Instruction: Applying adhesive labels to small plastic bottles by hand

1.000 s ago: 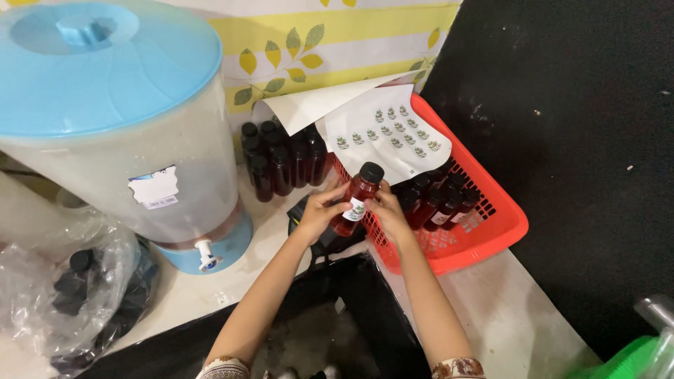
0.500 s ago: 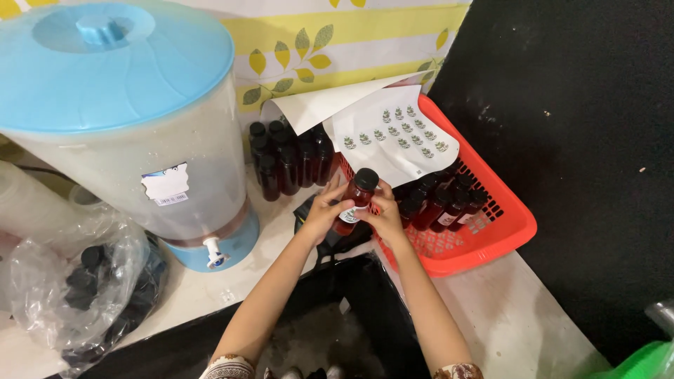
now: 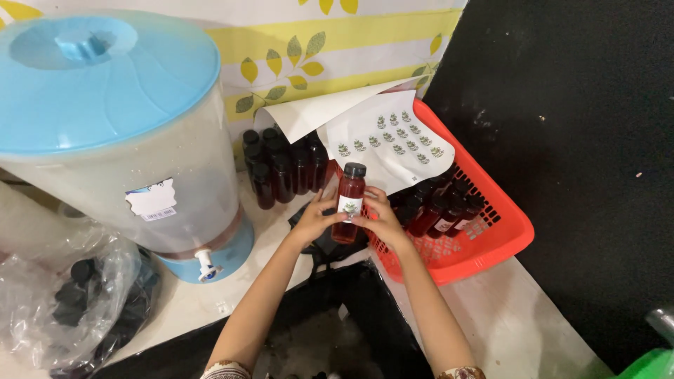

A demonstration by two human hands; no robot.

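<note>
Both my hands hold one small bottle of red liquid (image 3: 349,200) with a black cap and a small white label on its front. My left hand (image 3: 314,221) grips its left side and my right hand (image 3: 381,219) its right side, thumbs near the label. The bottle stands almost upright, above a black object on the counter. Just right of it is an orange plastic basket (image 3: 491,242) holding several similar capped bottles (image 3: 442,210). A sheet of small round stickers (image 3: 390,140) lies curled over the basket's far end.
A large dispenser with a blue lid (image 3: 105,77) and a white tap (image 3: 205,263) stands at left. Several dark bottles (image 3: 281,168) stand by the wall. A clear plastic bag of black caps (image 3: 70,302) lies at lower left. A black wall (image 3: 576,140) is at right.
The bottle has tipped from a slant to almost upright between my hands. The view has shifted a little.
</note>
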